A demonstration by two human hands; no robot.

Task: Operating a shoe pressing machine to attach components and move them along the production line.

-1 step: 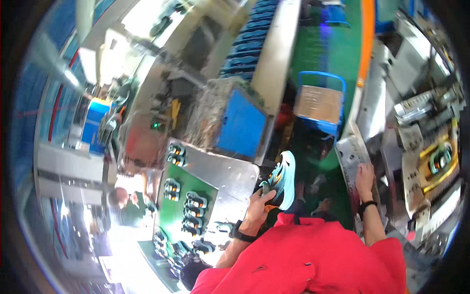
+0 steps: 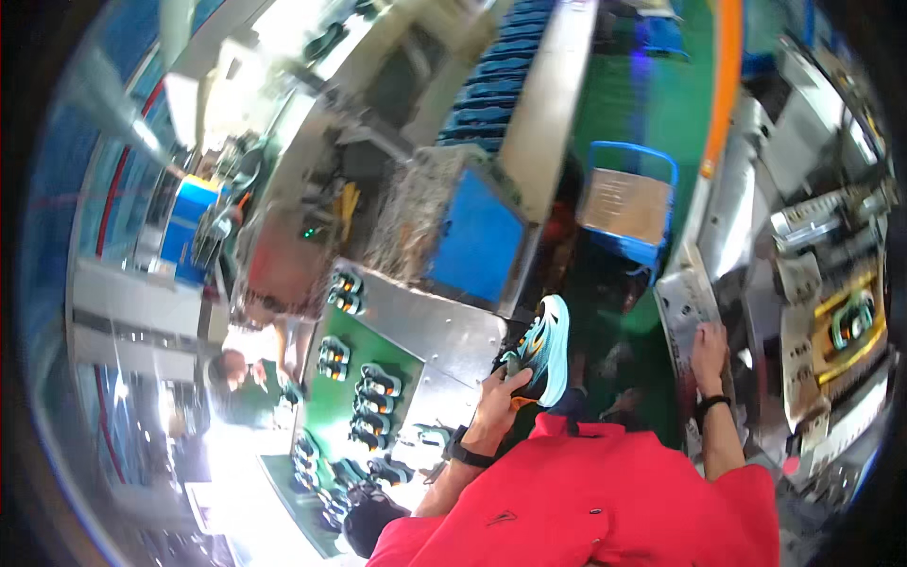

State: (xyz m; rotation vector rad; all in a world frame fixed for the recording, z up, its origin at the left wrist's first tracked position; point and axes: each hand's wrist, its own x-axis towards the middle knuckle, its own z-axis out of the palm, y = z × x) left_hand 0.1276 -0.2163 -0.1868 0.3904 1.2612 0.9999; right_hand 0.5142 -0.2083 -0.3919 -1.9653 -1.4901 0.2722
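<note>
A running shoe (image 2: 550, 348) with a light blue sole and a dark and blue upper is in my left hand (image 2: 499, 389). My left thumb lies over its collar, and the sole faces right. On the right, my right hand (image 2: 709, 357) is at the edge of a perforated metal panel (image 2: 688, 299), with its fingers curled. Whether those fingers grip the edge or only rest there, I cannot make out. More shoes (image 2: 374, 404) of a like kind stand in pairs and rows on the green-topped table (image 2: 345, 402) to my left.
A blue trolley (image 2: 619, 248) carries a cardboard box (image 2: 624, 204) ahead. A blue-sided machine (image 2: 477, 241) stands beyond the table, before a conveyor with dark blue racks (image 2: 491, 85). Another person (image 2: 236, 369) is at far left. Machinery on the right holds a shoe (image 2: 853, 319).
The surroundings have shifted slightly to the right in the view. My left hand keeps its hold on the shoe, and my right hand stays by the metal panel.
</note>
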